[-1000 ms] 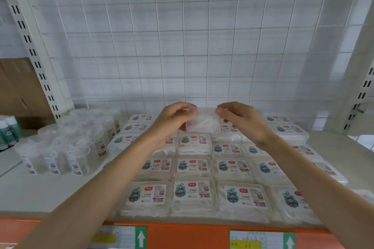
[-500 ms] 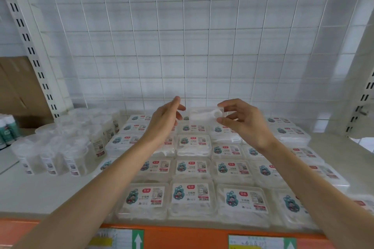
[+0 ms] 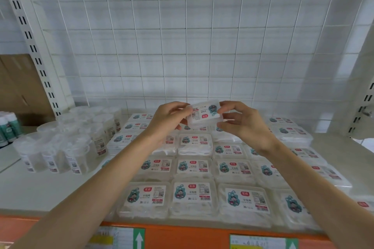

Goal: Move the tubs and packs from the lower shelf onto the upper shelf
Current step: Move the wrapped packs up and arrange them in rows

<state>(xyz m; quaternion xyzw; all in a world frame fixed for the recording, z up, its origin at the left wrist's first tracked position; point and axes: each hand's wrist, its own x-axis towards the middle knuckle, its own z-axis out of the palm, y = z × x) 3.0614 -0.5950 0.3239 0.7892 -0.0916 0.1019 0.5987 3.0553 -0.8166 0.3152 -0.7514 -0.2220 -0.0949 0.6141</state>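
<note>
Hiding pack [image 3: 204, 114] ends: left hand [image 3: 168, 122], right hand [image 3: 244, 127].

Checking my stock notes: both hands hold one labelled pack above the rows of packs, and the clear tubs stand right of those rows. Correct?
No. The head view shows the clear tubs left of the rows; the left hand and right hand do hold one pack above them.

Teal bottles [image 3: 8, 127] far left, brown cardboard [image 3: 18, 83] behind
</note>
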